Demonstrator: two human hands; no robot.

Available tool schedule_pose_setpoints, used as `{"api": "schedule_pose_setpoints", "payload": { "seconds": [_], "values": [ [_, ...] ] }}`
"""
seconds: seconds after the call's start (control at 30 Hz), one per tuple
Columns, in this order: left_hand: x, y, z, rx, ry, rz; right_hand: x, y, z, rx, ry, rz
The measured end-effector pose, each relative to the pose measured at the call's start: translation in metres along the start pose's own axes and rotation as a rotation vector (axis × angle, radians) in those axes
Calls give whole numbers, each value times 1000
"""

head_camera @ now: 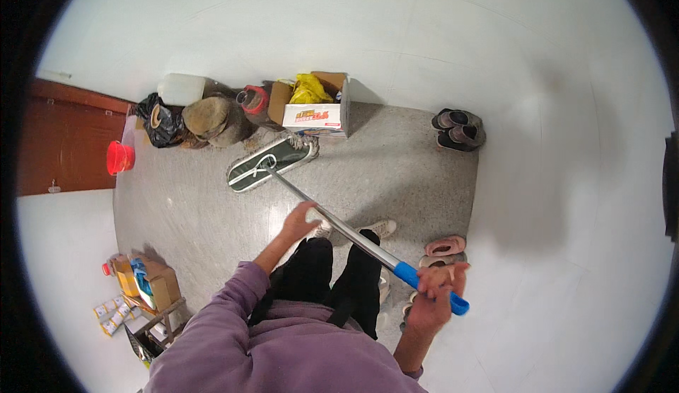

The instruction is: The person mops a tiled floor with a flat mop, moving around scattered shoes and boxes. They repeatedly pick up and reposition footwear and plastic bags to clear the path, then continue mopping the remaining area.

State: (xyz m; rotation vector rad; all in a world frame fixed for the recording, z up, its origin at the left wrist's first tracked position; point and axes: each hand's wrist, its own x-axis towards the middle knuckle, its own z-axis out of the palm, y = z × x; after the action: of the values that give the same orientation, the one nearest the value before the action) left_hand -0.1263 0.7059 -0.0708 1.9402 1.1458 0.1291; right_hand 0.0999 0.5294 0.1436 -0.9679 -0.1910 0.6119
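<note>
A flat mop lies across the view, its dark green head (pixel 286 162) with a grey fringe on the floor ahead of me. A white cord is looped on top of the head. From there a metal pole (pixel 350 232) slopes back towards my right side and ends in a blue grip (pixel 407 275). My left hand (pixel 298 222) meets the pole about midway, thumb and fingers curved loosely against it. My right hand (pixel 436 293) holds the blue grip near its end, with some fingers lifted.
Along the far wall stand an open cardboard box (pixel 315 117) with a yellow bag, a red-rimmed container (pixel 256 99), sacks (pixel 212 120) and a black plastic bag (pixel 163 127). A red bucket (pixel 121 158) is at left. Shoes (pixel 460 129) line the right wall; a loaded wooden stool (pixel 168 316) stands lower left.
</note>
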Motion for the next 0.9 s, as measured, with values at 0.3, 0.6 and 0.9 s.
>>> {"api": "schedule_pose_setpoints", "payload": {
  "seconds": [0.3,0.6,0.9],
  "values": [
    [-20,-83,-33,-1315,52,-1000,-100,-56,116,-396,165,-159],
    [-12,-64,49,-1673,284,-1141,-93,-122,151,-289,-1138,-85],
    [-5,-11,68,-1860,-158,-1099,-96,-170,73,-39,-551,-338]
  ]
}}
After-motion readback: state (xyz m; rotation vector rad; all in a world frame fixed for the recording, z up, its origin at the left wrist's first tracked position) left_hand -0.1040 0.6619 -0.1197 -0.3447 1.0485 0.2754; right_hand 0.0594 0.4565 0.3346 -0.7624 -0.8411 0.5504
